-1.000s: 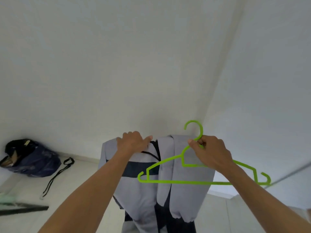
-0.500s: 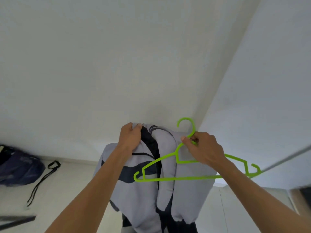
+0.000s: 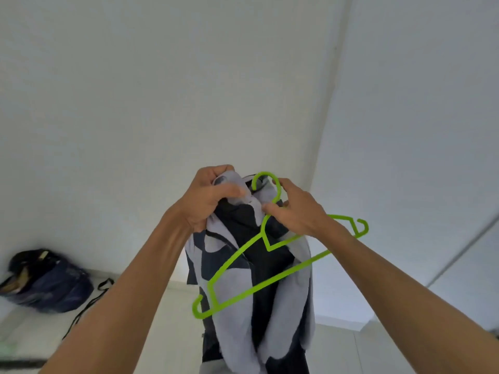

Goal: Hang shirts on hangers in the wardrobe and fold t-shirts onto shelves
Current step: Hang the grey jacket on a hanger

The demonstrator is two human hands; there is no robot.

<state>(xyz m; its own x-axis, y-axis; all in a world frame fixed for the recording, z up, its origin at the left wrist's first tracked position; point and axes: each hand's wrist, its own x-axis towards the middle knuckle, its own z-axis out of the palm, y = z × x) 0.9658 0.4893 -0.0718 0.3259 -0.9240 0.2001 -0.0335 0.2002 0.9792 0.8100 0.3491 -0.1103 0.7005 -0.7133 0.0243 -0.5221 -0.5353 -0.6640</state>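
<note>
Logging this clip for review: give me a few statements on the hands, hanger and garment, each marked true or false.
1. The right hand holds the green hanger at its neck, just below the hook. True.
2. The hanger sits level. False: it tilts, its left end low and its right end high.
3. The left hand grips the bunched top of the grey and dark shirt. True.
4. The shirt already hangs on the hanger. False: the hanger is in front of it, not inside.
5. A dark bag lies on the floor at left. True.
</note>
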